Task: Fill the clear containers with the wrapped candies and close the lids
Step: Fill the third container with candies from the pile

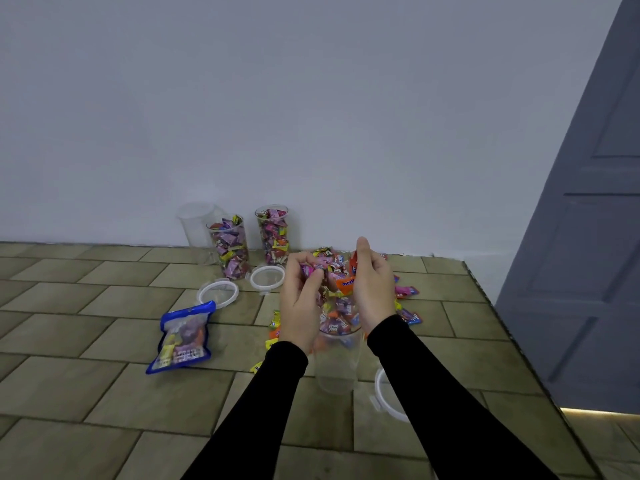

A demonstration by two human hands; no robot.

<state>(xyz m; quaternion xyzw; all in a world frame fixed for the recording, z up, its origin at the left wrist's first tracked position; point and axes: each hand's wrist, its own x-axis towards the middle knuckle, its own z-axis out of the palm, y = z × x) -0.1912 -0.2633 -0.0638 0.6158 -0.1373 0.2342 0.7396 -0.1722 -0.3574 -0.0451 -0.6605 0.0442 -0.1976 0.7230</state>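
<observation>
The right sleeve (pixel 433 386) hides part of the near lid (pixel 382 393). Both hands (pixel 337 289) cover much of the loose candies (pixel 337 271). The bag (pixel 183 336) print is unreadably blurred.

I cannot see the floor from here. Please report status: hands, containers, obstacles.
Left hand and right hand grip wrapped candies over empty near container. Two far containers full, lids off. Nothing blocking.

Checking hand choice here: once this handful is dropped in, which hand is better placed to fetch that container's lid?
Right, probably. The white-rimmed round lid lies beside the right forearm, right of the clear plastic container; the left hand would cross over.
</observation>
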